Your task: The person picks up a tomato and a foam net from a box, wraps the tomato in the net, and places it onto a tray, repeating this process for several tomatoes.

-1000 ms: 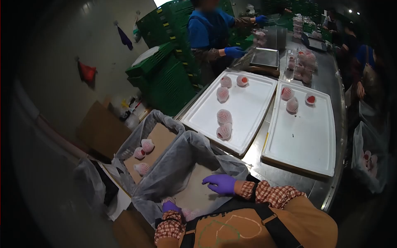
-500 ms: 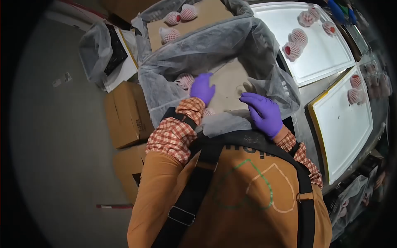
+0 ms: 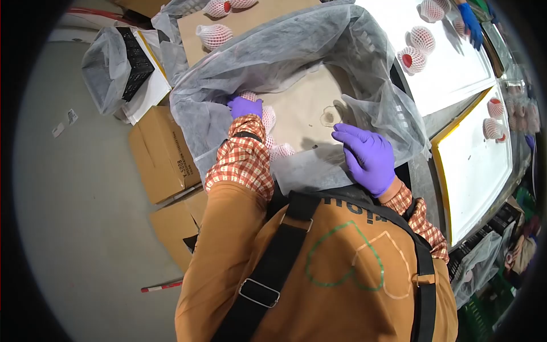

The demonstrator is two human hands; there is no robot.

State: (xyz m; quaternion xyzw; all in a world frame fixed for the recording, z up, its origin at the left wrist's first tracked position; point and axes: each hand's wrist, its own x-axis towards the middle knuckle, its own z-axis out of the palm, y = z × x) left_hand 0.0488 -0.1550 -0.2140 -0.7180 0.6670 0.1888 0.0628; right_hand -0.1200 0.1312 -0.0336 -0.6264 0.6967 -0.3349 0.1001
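Observation:
My left hand (image 3: 246,107), in a purple glove, reaches down at the left side of a crate lined with translucent grey sheeting (image 3: 199,94). Its fingers curl at a round fruit in a white-and-pink foam net (image 3: 248,96), which shows past the knuckles; the fingertips are partly hidden. Beside that hand, along the crate's left and near sides, lie more netted fruits (image 3: 280,150). My right hand (image 3: 367,158), gloved the same way, hovers over the crate's near right edge, thumb apart from the fingers and holding nothing. Brown cardboard (image 3: 310,108) with a stain covers the crate's bottom.
Behind stands another lined crate with netted fruits (image 3: 215,36) on cardboard (image 3: 262,21). White foam lids (image 3: 470,171) with netted fruits lie to the right. Brown boxes (image 3: 162,154) stand at left. Another person's blue-gloved hand (image 3: 470,25) is at top right.
My left hand has moved left and away from me, to a netted fruit at the crate's side, uncovering other fruits. My right hand has stayed nearly still. The camera view has shifted.

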